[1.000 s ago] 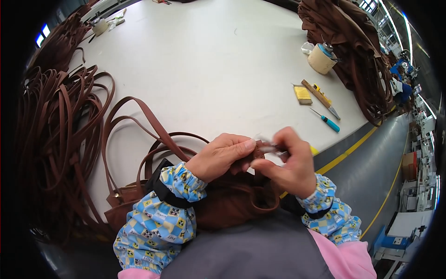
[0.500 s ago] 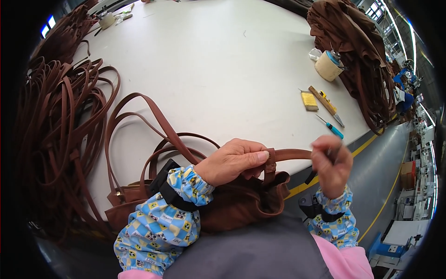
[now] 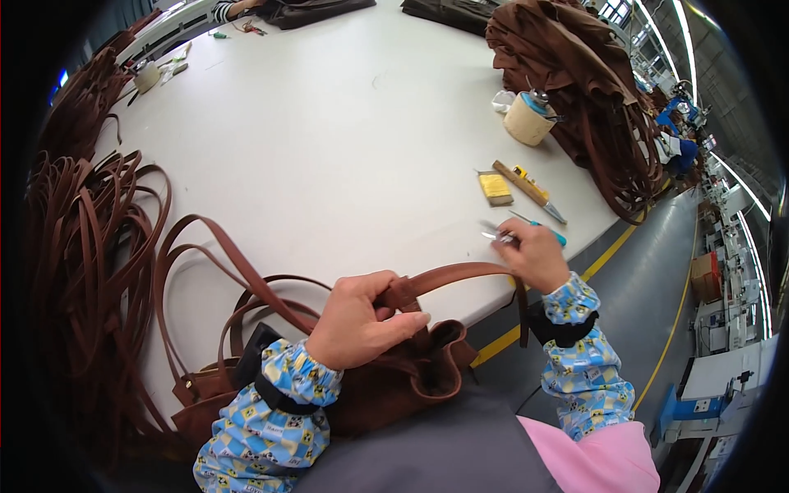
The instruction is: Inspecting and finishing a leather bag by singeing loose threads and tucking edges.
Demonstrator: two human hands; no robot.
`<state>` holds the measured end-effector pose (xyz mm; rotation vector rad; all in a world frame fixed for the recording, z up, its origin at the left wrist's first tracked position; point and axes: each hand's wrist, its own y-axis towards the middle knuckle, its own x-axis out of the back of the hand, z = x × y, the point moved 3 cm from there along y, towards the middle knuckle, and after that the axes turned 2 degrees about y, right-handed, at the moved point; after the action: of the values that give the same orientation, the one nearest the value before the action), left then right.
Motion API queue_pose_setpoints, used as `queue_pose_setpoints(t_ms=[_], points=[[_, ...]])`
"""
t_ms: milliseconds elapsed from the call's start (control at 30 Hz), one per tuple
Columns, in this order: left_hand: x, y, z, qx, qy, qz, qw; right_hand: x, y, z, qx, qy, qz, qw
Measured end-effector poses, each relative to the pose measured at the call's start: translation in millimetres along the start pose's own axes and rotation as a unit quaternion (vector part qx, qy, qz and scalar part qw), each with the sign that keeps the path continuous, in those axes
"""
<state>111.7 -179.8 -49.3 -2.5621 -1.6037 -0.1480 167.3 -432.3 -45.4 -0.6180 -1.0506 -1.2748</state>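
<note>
Step in hand, by my reading: working the strap (image 3: 460, 273) of the brown bag (image 3: 366, 398), which sits against my grey apron (image 3: 427, 452). Left hand (image 3: 357, 322): fingers curled round a thick, layered part of the strap, just above the bag. Right hand (image 3: 536, 256), beyond the bag's right end: fingers pinching a small metal tool (image 3: 497, 237), blurred, kind unclear; cannot tell whether they grip the strap too. Next move calls for a steady left hold, tool tip clear of the strap. Materials: strap flat, smooth, arched; bag soft, leather-like, rim gaping in folds.
</note>
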Motion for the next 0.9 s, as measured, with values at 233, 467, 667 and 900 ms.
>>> queue_pose_setpoints(t_ms=[233, 467, 667, 900], points=[[-5.7, -4.4, -7.2, -0.090, 0.147, -0.175, 0.969, 27.8, 36.5, -42.4, -0.078, 0.052, 0.011, 0.996], [-1.8, -0.8, -1.5, -0.089, 0.196, -0.137, 0.967, 29.2, 68.6, -100.3, -0.083, -0.252, 0.025, 0.964], [5.3, -0.2, 1.9, -0.045, 0.174, -0.079, 0.981, 38.4, 95.3, -100.3, -0.167, -0.127, 0.052, 0.976], [3.7, 2.6, 6.0, -0.031, 0.118, -0.038, 0.992, 24.3, 119.7, -102.4, -0.179, -0.182, 0.140, 0.957]])
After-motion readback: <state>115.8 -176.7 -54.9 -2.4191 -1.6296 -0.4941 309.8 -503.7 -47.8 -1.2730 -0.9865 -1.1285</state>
